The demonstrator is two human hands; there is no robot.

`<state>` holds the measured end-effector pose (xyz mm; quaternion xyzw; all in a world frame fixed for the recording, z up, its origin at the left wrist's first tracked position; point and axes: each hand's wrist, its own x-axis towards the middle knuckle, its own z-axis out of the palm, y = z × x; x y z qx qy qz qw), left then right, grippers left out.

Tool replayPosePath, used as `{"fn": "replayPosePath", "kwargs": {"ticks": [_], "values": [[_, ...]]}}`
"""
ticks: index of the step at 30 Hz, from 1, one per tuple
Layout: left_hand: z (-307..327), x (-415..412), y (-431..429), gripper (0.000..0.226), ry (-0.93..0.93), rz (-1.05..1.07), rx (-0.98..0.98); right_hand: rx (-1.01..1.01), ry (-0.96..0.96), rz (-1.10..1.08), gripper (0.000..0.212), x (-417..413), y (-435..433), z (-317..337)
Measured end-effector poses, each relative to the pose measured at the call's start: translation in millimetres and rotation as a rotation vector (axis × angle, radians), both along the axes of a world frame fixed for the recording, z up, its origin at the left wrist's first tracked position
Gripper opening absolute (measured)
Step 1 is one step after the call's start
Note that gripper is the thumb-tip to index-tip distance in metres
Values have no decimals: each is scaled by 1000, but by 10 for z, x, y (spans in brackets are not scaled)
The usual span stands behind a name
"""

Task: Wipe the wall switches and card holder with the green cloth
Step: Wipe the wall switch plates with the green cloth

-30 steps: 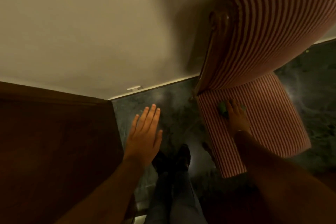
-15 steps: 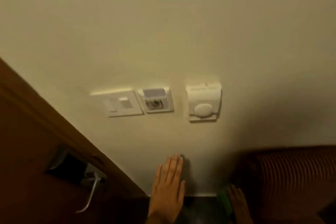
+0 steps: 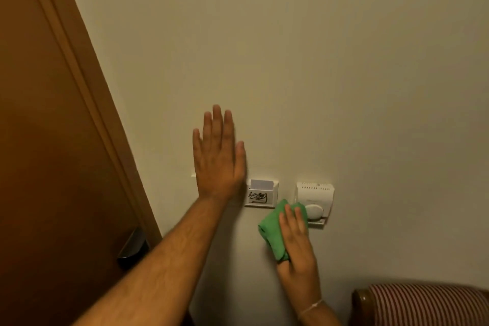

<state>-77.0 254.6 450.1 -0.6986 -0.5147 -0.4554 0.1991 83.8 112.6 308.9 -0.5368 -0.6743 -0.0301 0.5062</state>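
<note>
My right hand [image 3: 297, 243] presses a bunched green cloth [image 3: 275, 230] against the cream wall, just below the white card holder [image 3: 260, 193] and touching the left edge of the white thermostat with its round dial [image 3: 316, 201]. A card stands in the holder's top slot and black scribbles mark its front. My left hand [image 3: 218, 156] lies flat and open on the wall, fingers up, covering the white light switch plate to the left of the card holder; only a corner of that plate [image 3: 193, 174] shows.
A brown wooden door [image 3: 53, 140] with a dark metal handle [image 3: 132, 247] fills the left side. The top of a red-and-white striped armchair [image 3: 423, 304] sits at the bottom right, close under my right forearm.
The view swung up from the floor to the wall. My right hand lifted the green cloth from the chair seat up to the wall plates. My left hand rose and now covers the light switch.
</note>
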Motion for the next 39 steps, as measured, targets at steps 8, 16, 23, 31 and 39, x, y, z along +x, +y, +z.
{"fn": "replayPosePath", "kwargs": {"ticks": [8,16,23,31,39], "values": [[55,-125,516,84,29,-58,144,26,-19,-23,94,-229,443,-137],[-67,-169,714,69,64,-114,271,124,31,-182,60,-291,672,-485],[-83,-168,740,68,64,-113,287,133,177,-211,66,-447,786,-493],[-105,-159,789,71,59,-98,331,144,151,-231,73,-867,860,-494],[-95,-171,789,69,60,-77,313,146,53,-214,55,-558,816,-627]]}}
